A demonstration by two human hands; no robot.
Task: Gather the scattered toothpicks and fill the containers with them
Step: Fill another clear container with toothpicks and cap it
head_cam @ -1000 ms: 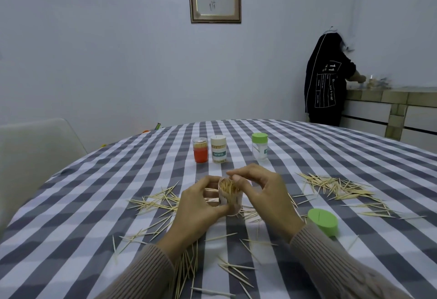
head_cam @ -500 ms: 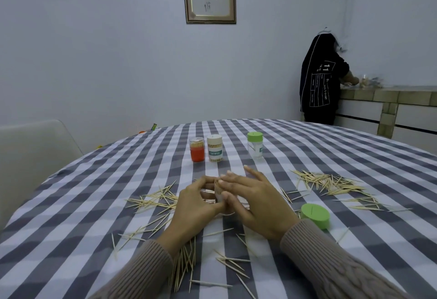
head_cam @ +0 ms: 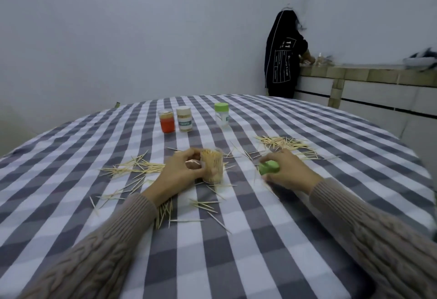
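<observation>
A clear container (head_cam: 212, 166) full of upright toothpicks stands on the checked tablecloth (head_cam: 236, 239), and my left hand (head_cam: 182, 170) grips its left side. To its right, my right hand (head_cam: 286, 171) holds a round green lid (head_cam: 269, 167) just above the cloth. Loose toothpicks lie scattered around both hands: a pile at the right (head_cam: 285, 144), a spread at the left (head_cam: 136, 168) and more near my left wrist (head_cam: 164, 212).
Three more containers stand farther back: an orange one (head_cam: 167, 121), a white-capped one (head_cam: 184, 118) and a green-capped one (head_cam: 221, 113). A person in a black jacket (head_cam: 283, 55) stands at a tiled counter (head_cam: 369, 78) in the far right corner.
My right hand has left the container's mouth, moved right and picked up the green lid. My left hand keeps hold of the filled container. The view has shifted left.
</observation>
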